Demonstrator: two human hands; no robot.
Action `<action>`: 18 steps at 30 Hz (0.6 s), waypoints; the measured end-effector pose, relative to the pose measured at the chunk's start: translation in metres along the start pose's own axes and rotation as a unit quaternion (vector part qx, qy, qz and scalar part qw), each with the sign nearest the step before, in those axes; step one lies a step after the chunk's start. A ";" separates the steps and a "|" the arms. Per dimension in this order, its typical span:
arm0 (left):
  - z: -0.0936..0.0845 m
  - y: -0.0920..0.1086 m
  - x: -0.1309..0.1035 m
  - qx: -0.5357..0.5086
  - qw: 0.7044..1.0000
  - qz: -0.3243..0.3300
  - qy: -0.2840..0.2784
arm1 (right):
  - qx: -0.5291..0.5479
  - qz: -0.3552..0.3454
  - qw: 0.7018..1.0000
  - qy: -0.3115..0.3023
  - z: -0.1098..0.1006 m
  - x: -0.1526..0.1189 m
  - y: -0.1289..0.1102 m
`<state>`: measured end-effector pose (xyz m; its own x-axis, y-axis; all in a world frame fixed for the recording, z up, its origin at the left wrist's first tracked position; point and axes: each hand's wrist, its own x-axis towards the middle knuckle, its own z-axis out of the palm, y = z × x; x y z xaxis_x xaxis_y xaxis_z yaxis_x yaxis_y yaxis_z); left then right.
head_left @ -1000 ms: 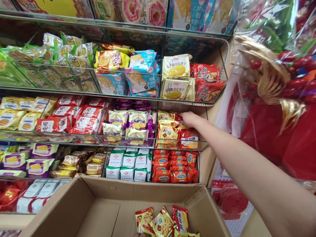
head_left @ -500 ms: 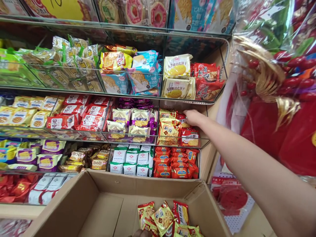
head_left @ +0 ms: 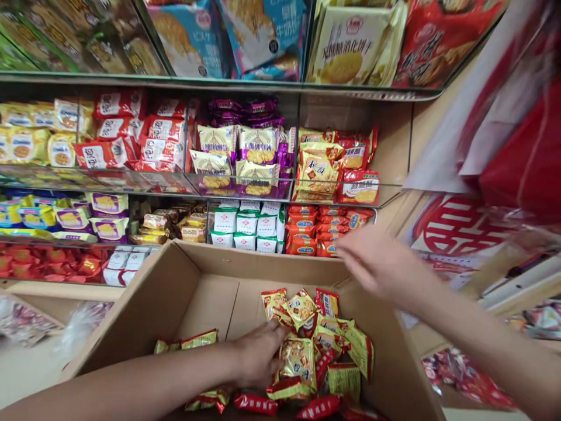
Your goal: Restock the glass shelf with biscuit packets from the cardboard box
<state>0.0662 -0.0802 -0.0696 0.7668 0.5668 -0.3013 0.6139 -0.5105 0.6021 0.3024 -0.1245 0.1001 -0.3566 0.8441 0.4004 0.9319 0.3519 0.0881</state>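
your right hand [head_left: 372, 266] has moved from the shelf [head_left: 350, 114] to over the far right corner of the box [head_left: 263, 256]; fingers curled, contents cannot be told. your left hand [head_left: 258, 355] touches packets [head_left: 298, 358] inside the box; its fingertips are hidden, grip undetermined.

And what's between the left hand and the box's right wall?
Yellow and red snack packets lie piled between the left hand and the box's right wall, as the head view shows.
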 end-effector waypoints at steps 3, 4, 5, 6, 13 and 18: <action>0.008 -0.008 0.015 -0.048 0.997 -0.046 0.027 | 0.123 0.033 0.983 -0.132 0.050 -0.037 -0.012; 0.010 -0.010 0.020 -0.059 0.996 -0.066 0.026 | 0.159 0.053 0.972 -0.167 0.065 -0.045 -0.012; 0.011 -0.012 0.024 -0.071 0.994 -0.085 0.021 | 0.192 0.072 0.960 -0.191 0.078 -0.050 -0.012; 0.012 -0.014 0.027 -0.086 0.991 -0.102 0.016 | 0.223 0.090 0.948 -0.207 0.089 -0.054 -0.011; -0.006 0.000 0.028 -0.202 0.970 -0.133 0.034 | 0.385 0.165 0.865 -0.277 0.117 -0.060 -0.022; -0.027 0.001 0.027 -0.196 0.969 -0.137 0.057 | 0.217 0.179 0.909 -0.308 0.129 -0.044 -0.013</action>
<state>0.0821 -0.0480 -0.0577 0.5458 0.7255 -0.4191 0.6558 -0.0586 0.7526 0.2978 -0.1138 -0.0366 -0.1308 0.9553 -0.2653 0.9289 0.0245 -0.3696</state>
